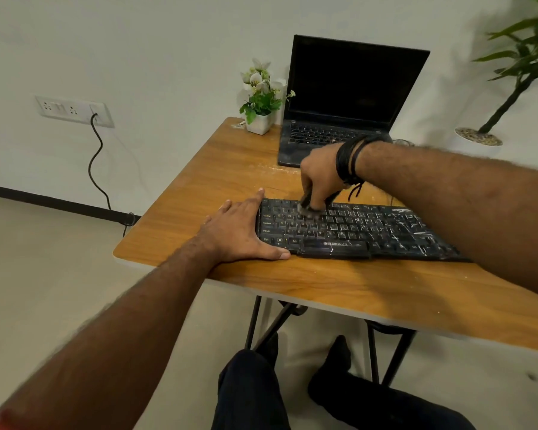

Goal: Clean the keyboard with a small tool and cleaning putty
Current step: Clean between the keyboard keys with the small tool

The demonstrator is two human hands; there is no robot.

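Observation:
A black keyboard (354, 231), streaked with white dust, lies across the wooden table (230, 169). My left hand (243, 231) rests flat on the table against the keyboard's left end, thumb along its front corner, fingers spread. My right hand (319, 178) is closed around a small dark brush-like tool (308, 209), whose blurred tip touches the upper-left key rows. I cannot see any putty.
An open black laptop (345, 100) stands at the back of the table, with a small potted flower (260, 97) to its left. White dust lies on the tabletop in front of the laptop. A larger plant (510, 88) stands to the right. A wall socket with a cable (94, 156) is on the left.

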